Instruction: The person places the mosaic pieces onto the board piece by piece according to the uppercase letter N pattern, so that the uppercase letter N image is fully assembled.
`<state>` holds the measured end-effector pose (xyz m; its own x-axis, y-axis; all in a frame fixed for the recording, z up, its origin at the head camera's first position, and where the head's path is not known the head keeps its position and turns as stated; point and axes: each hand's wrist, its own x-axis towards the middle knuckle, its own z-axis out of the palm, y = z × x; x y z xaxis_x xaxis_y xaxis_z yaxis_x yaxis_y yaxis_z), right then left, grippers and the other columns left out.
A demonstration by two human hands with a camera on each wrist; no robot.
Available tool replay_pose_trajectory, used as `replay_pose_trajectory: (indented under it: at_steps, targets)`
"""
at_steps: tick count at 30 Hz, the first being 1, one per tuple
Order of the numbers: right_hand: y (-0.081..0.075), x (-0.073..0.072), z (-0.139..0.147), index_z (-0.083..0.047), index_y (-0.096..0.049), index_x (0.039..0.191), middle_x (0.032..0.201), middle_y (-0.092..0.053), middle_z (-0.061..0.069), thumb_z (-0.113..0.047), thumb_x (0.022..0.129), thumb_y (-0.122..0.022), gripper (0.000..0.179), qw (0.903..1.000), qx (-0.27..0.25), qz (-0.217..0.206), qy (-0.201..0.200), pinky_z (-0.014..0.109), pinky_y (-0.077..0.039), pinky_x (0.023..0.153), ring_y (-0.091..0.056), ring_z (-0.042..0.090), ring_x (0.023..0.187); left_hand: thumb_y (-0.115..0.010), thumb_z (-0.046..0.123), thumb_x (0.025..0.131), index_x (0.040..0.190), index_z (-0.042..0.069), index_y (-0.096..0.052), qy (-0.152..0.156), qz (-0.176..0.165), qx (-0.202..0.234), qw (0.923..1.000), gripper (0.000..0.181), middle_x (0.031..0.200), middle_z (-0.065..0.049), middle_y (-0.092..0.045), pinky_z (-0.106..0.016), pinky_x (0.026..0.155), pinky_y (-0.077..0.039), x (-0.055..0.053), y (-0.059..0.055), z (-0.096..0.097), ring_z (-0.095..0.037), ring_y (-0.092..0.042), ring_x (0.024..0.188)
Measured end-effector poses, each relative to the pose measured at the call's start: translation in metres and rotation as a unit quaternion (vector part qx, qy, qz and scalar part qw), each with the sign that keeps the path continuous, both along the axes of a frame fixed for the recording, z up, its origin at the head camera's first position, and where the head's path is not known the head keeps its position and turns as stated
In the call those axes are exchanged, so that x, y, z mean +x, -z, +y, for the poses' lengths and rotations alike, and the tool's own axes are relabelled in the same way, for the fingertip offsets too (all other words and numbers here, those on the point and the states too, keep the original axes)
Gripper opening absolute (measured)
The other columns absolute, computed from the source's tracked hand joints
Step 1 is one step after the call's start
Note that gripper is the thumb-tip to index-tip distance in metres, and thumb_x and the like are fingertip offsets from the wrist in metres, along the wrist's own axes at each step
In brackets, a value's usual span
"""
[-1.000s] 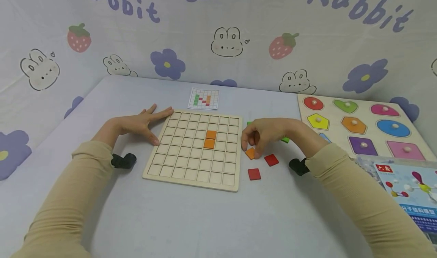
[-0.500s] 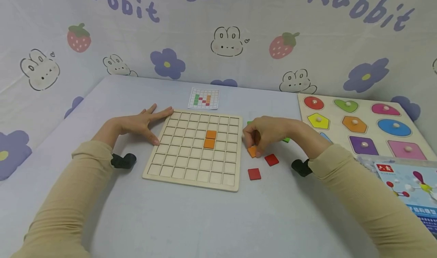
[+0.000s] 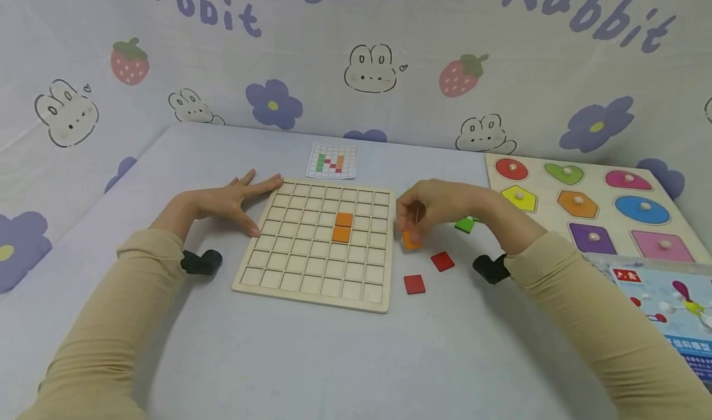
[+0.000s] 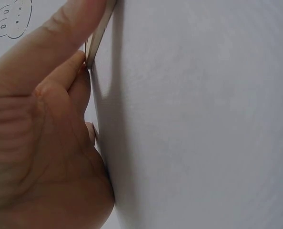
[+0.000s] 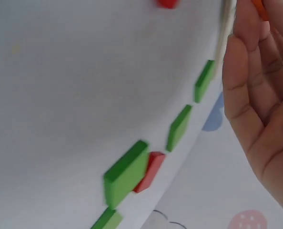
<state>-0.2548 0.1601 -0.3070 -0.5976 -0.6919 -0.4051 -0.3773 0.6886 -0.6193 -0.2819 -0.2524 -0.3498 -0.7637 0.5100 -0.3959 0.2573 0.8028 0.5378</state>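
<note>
A wooden grid board [image 3: 311,247] lies on the table with two orange square tiles [image 3: 342,234] set in neighbouring cells of one column. Thumb and fingertips of my left hand [image 3: 225,204], spread out, rest at the board's upper left edge. Just off the board's right side my right hand [image 3: 439,207] pinches another orange tile [image 3: 411,241] between thumb and fingers; in the right wrist view only a sliver of that orange tile [image 5: 260,8] shows. Two red tiles [image 3: 414,284] lie below this hand. Green tiles [image 5: 127,174] and a red tile [image 5: 150,171] appear in the right wrist view.
Behind the board lies a small printed card [image 3: 332,161] with a coloured grid pattern. A knobbed shape puzzle [image 3: 542,185] is at the far right, with a blue printed package [image 3: 667,309] in front of it. A patterned cloth [image 3: 411,31] hangs behind.
My right hand has closed on the loose orange tile and lifted it slightly from the table. More of a green tile shows behind that hand. My left hand stays at the board's edge.
</note>
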Motion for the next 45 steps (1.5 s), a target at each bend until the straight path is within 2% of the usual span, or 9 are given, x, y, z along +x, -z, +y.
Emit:
replay_pose_trajectory:
  at_steps: [3, 8, 12, 17, 25, 34, 45]
  targets:
    - [-0.005, -0.001, -0.004, -0.010, -0.070, 0.098, 0.088, -0.066, 0.005, -0.008, 0.083, -0.074, 0.015, 0.9997, -0.023, -0.011, 0.003, 0.030, -0.049, 0.077, -0.058, 0.021, 0.086, -0.086, 0.036, 0.071, 0.159, 0.033, -0.006, 0.001, 0.000, 0.000, 1.0000, 0.119, 0.169, 0.001, 0.008, -0.077, 0.113, 0.010, 0.000, -0.001, 0.001, -0.046, 0.025, 0.150]
    - [-0.011, 0.001, -0.015, -0.011, -0.072, 0.103, 0.091, -0.068, 0.002, -0.010, 0.084, -0.073, 0.019, 0.9992, -0.039, -0.008, 0.004, 0.031, -0.048, 0.078, -0.057, 0.021, 0.089, -0.086, 0.035, 0.071, 0.159, 0.034, -0.006, -0.007, -0.006, 0.000, 1.0000, 0.119, 0.169, 0.000, 0.009, -0.078, 0.112, 0.010, 0.001, -0.003, 0.001, -0.049, 0.025, 0.149]
    - [-0.012, 0.004, -0.027, -0.013, -0.072, 0.103, 0.092, -0.067, 0.001, -0.012, 0.083, -0.074, 0.020, 0.9990, -0.044, -0.004, 0.001, 0.031, -0.047, 0.079, -0.057, 0.021, 0.090, -0.086, 0.036, 0.070, 0.159, 0.033, -0.007, -0.007, -0.009, 0.001, 0.9999, 0.119, 0.169, 0.000, 0.009, -0.078, 0.112, 0.011, 0.002, -0.003, 0.001, -0.049, 0.025, 0.149]
    - [-0.014, 0.008, -0.040, -0.017, -0.071, 0.100, 0.094, -0.065, 0.000, -0.013, 0.084, -0.075, 0.017, 0.9985, -0.052, 0.019, -0.001, 0.030, -0.047, 0.080, -0.056, 0.020, 0.091, -0.086, 0.036, 0.070, 0.160, 0.032, -0.007, -0.002, -0.005, 0.001, 1.0000, 0.119, 0.169, 0.000, 0.008, -0.077, 0.113, 0.012, 0.001, -0.001, 0.001, -0.047, 0.025, 0.150]
    - [-0.011, 0.009, -0.058, -0.019, -0.072, 0.097, 0.092, -0.069, -0.002, -0.014, 0.085, -0.070, 0.013, 0.9966, -0.078, 0.025, 0.006, 0.032, -0.048, 0.081, -0.060, 0.019, 0.090, -0.086, 0.037, 0.070, 0.159, 0.034, -0.006, -0.008, -0.008, -0.005, 0.9999, 0.119, 0.169, -0.001, 0.010, -0.078, 0.112, 0.012, 0.000, 0.000, 0.002, -0.049, 0.024, 0.149]
    - [-0.011, 0.010, -0.075, -0.016, -0.072, 0.100, 0.084, -0.065, 0.001, -0.011, 0.086, -0.071, 0.015, 0.9933, -0.108, 0.040, 0.004, 0.030, -0.050, 0.079, -0.061, 0.019, 0.085, -0.086, 0.036, 0.070, 0.159, 0.034, -0.006, -0.012, -0.011, -0.006, 0.9999, 0.120, 0.169, -0.002, 0.012, -0.079, 0.111, 0.010, -0.001, -0.001, 0.001, -0.052, 0.024, 0.148]
    - [-0.002, 0.011, -0.090, -0.018, -0.074, 0.097, 0.079, -0.069, -0.001, -0.013, 0.086, -0.072, 0.012, 0.9948, -0.094, 0.041, 0.001, 0.026, -0.048, 0.073, -0.062, 0.015, 0.077, -0.087, 0.036, 0.070, 0.159, 0.034, -0.007, -0.013, -0.014, -0.004, 0.9998, 0.120, 0.169, -0.001, 0.011, -0.078, 0.112, 0.011, -0.001, -0.001, 0.002, -0.050, 0.025, 0.148]
